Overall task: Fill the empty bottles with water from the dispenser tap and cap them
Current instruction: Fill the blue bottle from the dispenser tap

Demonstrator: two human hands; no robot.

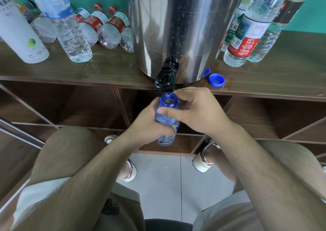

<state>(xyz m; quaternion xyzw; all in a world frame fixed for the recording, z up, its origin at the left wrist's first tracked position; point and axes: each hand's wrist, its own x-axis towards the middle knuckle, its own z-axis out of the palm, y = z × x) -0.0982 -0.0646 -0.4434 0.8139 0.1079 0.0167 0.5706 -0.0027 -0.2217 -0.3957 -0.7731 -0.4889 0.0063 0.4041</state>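
**Blue bottle held under the tap, both your hands on it**

Your left hand (146, 123) is wrapped round the body of the blue bottle (166, 120), fingers curled across its front and gripping it firmly. Your right hand (195, 110) comes in from the other side: its thumb lies across the bottle's shoulder and its fingers curl behind the neck, so both hands grip the same bottle. It stands close to upright in the air in front of the open wooden shelving, between your knees and the counter edge.

The open mouth of the bottle sits just below the black tap (165, 80) of the stainless steel dispenser (185, 28). You cannot tell from here whether water is running, nor whether your right fingers touch the tap's underside.

The blue cap (216, 80) lies upside down on the wooden counter (105, 68), just beside the dispenser's base on the right, well apart from the bottle.

Left of the dispenser, several red-labelled bottles (112, 29) lie on their sides against the green wall, with a clear blue-labelled bottle (67, 28) and a white bottle (19, 33) standing in front. To the right, more clear bottles (247, 36) stand upright near the steel wall. Water drops spot the counter and the floor tile (164, 163) between your shoes.
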